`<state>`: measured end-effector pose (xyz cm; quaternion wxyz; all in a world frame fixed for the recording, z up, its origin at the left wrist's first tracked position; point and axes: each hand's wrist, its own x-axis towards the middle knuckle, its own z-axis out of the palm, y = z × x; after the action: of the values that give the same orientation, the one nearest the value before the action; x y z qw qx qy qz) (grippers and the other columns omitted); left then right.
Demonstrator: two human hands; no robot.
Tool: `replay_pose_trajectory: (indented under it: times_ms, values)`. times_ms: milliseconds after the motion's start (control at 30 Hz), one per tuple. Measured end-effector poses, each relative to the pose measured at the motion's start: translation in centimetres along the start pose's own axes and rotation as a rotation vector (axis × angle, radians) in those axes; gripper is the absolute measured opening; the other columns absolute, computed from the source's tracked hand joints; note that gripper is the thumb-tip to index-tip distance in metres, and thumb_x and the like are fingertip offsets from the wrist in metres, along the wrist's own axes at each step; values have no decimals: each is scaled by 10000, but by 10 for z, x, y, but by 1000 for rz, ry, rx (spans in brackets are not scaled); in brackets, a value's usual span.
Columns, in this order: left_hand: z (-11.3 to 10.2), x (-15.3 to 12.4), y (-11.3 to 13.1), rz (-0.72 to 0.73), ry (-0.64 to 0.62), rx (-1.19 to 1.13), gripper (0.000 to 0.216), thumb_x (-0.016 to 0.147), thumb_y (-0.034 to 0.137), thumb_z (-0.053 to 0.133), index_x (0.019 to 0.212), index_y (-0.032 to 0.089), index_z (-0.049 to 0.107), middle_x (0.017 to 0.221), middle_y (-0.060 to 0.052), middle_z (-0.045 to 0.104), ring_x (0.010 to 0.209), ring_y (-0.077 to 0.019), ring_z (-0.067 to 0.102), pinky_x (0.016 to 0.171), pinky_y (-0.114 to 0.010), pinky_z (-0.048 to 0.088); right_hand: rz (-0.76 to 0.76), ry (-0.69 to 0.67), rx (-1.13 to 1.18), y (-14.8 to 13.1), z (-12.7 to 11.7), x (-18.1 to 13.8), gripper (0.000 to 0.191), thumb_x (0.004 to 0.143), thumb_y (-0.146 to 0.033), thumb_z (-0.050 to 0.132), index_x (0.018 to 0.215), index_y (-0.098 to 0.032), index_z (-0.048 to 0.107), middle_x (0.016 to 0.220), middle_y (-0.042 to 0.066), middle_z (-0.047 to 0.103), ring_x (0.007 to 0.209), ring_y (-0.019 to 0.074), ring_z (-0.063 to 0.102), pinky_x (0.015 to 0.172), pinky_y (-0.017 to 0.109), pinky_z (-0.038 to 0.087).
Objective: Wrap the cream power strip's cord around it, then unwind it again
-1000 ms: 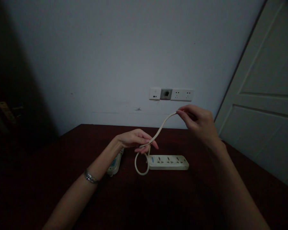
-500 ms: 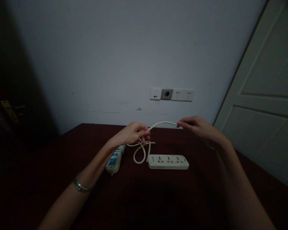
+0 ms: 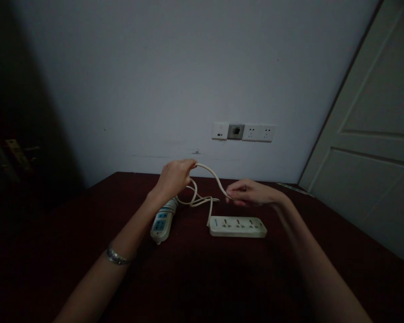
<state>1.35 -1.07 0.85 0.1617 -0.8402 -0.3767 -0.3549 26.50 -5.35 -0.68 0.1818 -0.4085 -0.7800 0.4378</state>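
Note:
A white power cord (image 3: 212, 174) arches between my two hands above the table. My left hand (image 3: 175, 179) pinches it at the higher end, over the back of the table. Lower and to the right, my right hand (image 3: 247, 193) is closed on another stretch of the cord. Loose loops of cord hang and lie below my left hand. Under the right hand rests a white power strip (image 3: 238, 227) with several sockets. A second power strip (image 3: 162, 224), with blue socket faces and cord wound round its far end, lies below my left wrist, partly hidden by it.
The dark red table (image 3: 195, 278) runs up to a pale wall (image 3: 155, 80). Wall sockets (image 3: 259, 133) and a grey wall plate (image 3: 235, 131) sit above the table's back edge. A white panelled door (image 3: 366, 148) stands at the right.
My left hand has risen and moved left with the cord. My right hand has come down and inward to the left, so the cord between them now slopes down to the right.

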Motion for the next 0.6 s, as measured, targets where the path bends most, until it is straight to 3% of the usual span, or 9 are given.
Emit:
replay_pose_trajectory:
  times_ms: [167, 267, 467, 600]
  values:
    - [1, -1, -5, 61, 8, 54, 378, 775, 31, 444, 1081, 165, 621, 1033, -79, 686, 841, -170, 634, 707, -281, 462, -92, -196, 183, 1, 11, 9, 343, 844, -473, 524, 803, -137, 579, 462, -85, 351, 377, 27, 259, 349, 160, 177]
    - [-2, 0, -7, 78, 4, 9, 361, 795, 46, 433, 1086, 165, 611, 1041, -78, 679, 848, -161, 626, 725, -277, 454, -151, -222, 262, 4, 12, 12, 323, 847, -452, 532, 809, -136, 584, 456, -86, 355, 375, 24, 248, 350, 157, 172]
    - [-8, 3, -11, 32, -13, -136, 239, 882, 179, 400, 917, 151, 636, 795, -63, 667, 692, -140, 588, 644, -270, 399, -87, 15, 223, 2, 1, -1, 307, 845, -453, 532, 877, -154, 599, 503, -75, 399, 360, 22, 289, 325, 151, 192]
    - [-9, 3, -13, 21, -32, -175, 241, 881, 193, 400, 876, 158, 638, 753, -51, 648, 650, -127, 558, 620, -263, 371, -13, 136, 144, -3, -7, -12, 369, 810, -461, 579, 1017, -161, 634, 556, -66, 419, 364, 12, 258, 328, 164, 159]
